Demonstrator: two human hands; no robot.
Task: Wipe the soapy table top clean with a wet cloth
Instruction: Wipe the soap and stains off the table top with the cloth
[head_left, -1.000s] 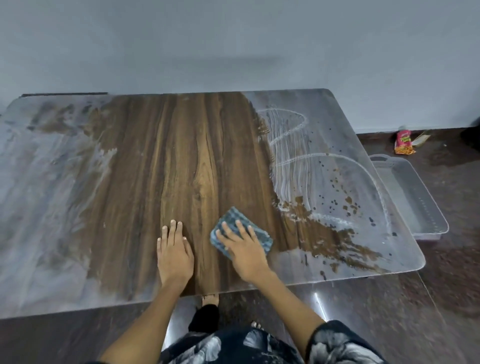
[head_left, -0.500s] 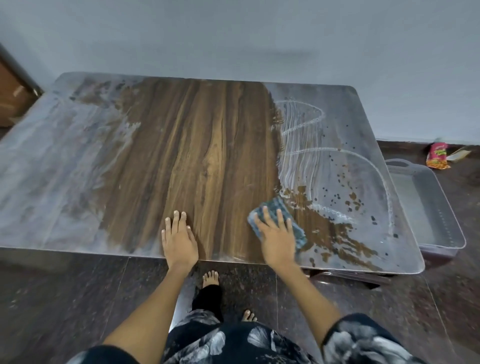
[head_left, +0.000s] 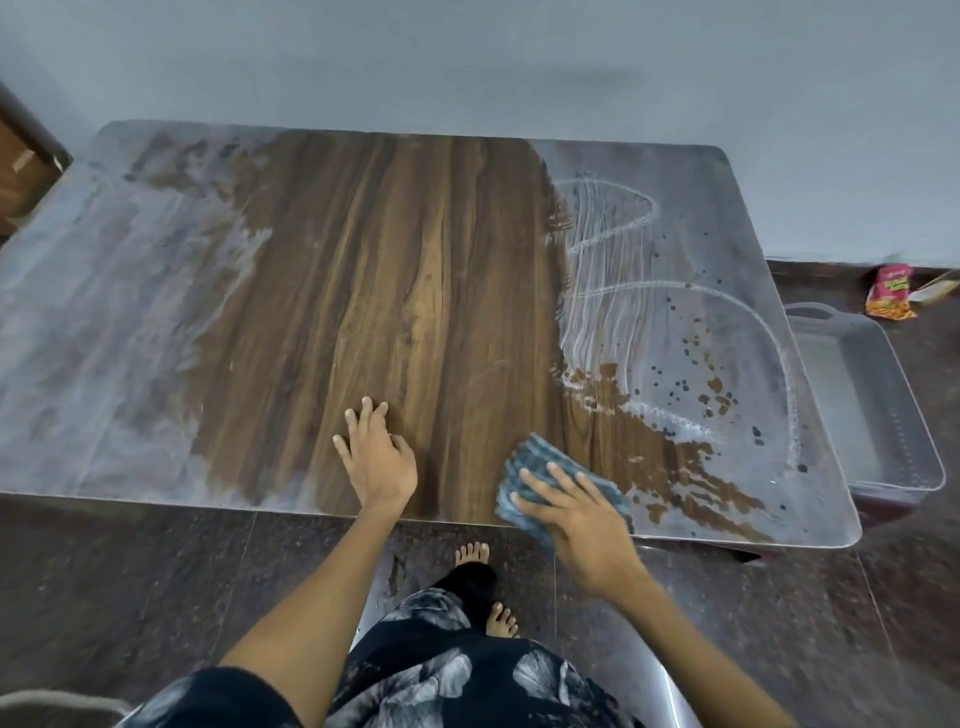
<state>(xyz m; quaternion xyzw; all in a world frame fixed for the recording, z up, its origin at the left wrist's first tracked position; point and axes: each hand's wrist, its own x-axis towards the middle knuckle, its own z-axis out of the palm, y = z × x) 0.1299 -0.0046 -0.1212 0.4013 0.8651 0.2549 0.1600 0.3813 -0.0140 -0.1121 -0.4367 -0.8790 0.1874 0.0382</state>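
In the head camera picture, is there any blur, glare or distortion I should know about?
Head view: the right hand and cloth are slightly motion-blurred; the left hand is sharper. The wide-angle lens bows the table edges. Light is soft and dim, with a faint shadow on the wall; the floor shows a mild sheen.

One table (head_left: 415, 291), one cloth (head_left: 535, 462), two hands, one plastic tub (head_left: 878, 405), one snack packet (head_left: 891, 291)

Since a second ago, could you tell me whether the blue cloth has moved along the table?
Yes. The blue cloth under the right hand has slid rightward along the near table edge, away from the left hand, toward the soapy patch.
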